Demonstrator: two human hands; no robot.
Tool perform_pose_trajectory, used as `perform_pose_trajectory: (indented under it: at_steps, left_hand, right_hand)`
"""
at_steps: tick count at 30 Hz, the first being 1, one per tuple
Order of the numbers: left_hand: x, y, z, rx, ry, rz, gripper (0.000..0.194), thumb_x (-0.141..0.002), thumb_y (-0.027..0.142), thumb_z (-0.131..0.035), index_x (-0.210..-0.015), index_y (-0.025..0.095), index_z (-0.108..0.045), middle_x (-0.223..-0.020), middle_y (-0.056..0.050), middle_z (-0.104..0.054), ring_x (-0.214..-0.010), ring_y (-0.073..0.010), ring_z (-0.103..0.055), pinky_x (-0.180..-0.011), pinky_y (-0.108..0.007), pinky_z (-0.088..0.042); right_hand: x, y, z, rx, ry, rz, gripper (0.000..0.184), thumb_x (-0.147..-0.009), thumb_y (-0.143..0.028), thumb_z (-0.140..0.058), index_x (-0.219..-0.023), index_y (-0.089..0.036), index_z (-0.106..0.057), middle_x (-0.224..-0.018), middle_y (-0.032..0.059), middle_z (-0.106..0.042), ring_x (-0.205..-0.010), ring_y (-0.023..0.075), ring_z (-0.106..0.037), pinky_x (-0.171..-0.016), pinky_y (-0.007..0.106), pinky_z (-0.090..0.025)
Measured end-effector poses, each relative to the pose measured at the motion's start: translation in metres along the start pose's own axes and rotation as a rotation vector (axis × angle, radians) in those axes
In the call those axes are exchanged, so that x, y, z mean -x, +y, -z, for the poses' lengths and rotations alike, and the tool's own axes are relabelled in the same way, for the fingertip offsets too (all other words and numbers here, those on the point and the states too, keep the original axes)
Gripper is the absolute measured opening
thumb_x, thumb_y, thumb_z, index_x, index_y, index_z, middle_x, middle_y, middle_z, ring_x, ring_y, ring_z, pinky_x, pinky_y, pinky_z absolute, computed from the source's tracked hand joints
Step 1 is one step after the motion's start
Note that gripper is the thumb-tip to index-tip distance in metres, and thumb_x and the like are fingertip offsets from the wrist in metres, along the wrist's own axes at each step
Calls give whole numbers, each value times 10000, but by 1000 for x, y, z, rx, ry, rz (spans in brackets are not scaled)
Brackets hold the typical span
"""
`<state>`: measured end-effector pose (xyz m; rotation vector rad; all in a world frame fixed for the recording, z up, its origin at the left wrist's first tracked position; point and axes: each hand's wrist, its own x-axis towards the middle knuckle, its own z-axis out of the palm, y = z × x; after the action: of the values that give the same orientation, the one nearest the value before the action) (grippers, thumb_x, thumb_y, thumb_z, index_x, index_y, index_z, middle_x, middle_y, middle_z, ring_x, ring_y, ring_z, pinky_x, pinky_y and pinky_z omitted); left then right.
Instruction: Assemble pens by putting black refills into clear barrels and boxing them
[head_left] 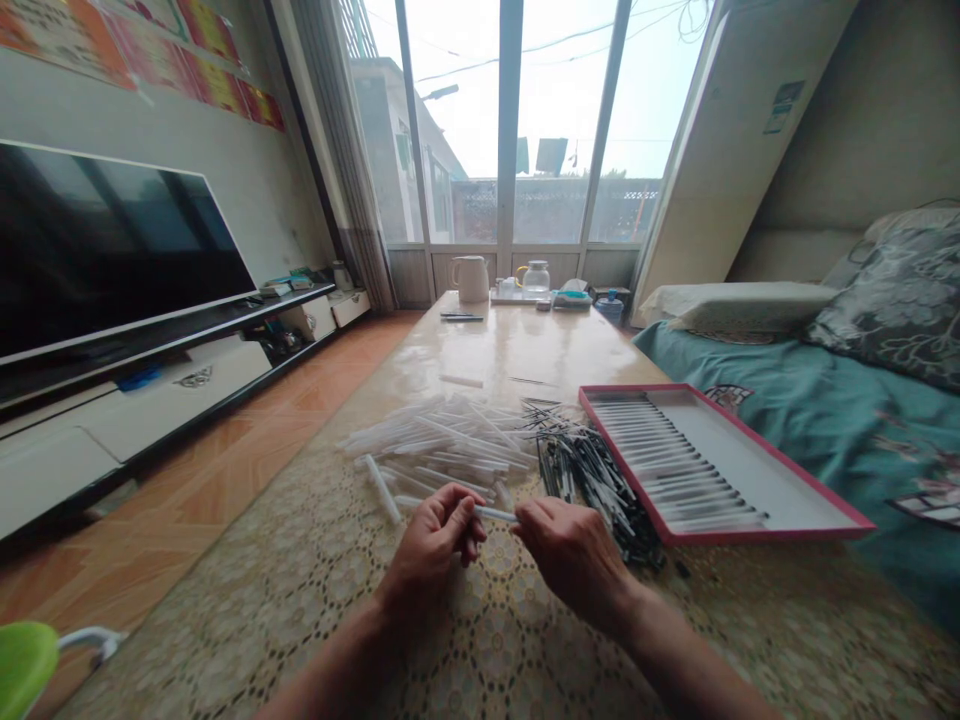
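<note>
A thin whitish pen barrel (495,514) spans the gap between my two hands over the near part of the table. My left hand (442,530) pinches one end between thumb and fingers. The other end is closed inside the fingers of my right hand (566,545), which hide it. Just beyond my hands lies a loose heap of clear, whitish pen barrels (442,440). To its right is a pile of dark, thin pen refills (592,480). A shallow tray with a pink rim (757,440) holds a row of whitish pens (682,470) with dark ends.
A patterned cloth (480,650) covers the long table. At its far end stand a pale jug (470,278), a glass pot (535,277) and a tissue pack (571,295). A teal-covered bed or sofa (750,370) borders the right. Part of a green seat (26,665) shows lower left.
</note>
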<state>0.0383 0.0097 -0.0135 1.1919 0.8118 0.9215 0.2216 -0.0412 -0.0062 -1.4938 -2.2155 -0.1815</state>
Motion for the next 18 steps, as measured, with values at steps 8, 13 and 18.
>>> perform_pose_trajectory:
  at_steps: [8,13,18]
  left_hand:
    - [6,0,-2,-54,5,-71,321,-765,472,-611,-805,160,-547,-532,33,-584,-385,-57,-455,-382,-170,-330]
    - [11,6,-7,-89,27,-127,256,-802,416,-590,-815,163,-556,-543,30,-574,-420,-64,-453,-413,-179,-344]
    - [10,5,-6,-106,21,-145,266,-794,430,-592,-823,168,-561,-559,26,-580,-432,-77,-472,-425,-195,-367]
  right_hand:
    - [3,-7,-2,-200,-44,-106,259,-934,-274,-401,-729,-187,-533,-632,-3,-605,-541,109,-523,-523,227,-246]
    - [1,-7,-2,-480,-84,-203,334,-923,-332,-402,-684,-180,-578,-588,-12,-571,-560,112,-524,-550,202,-313]
    - [-4,-5,-1,-673,-122,-232,366,-902,-346,-427,-658,-161,-627,-552,-17,-545,-543,102,-501,-532,191,-333]
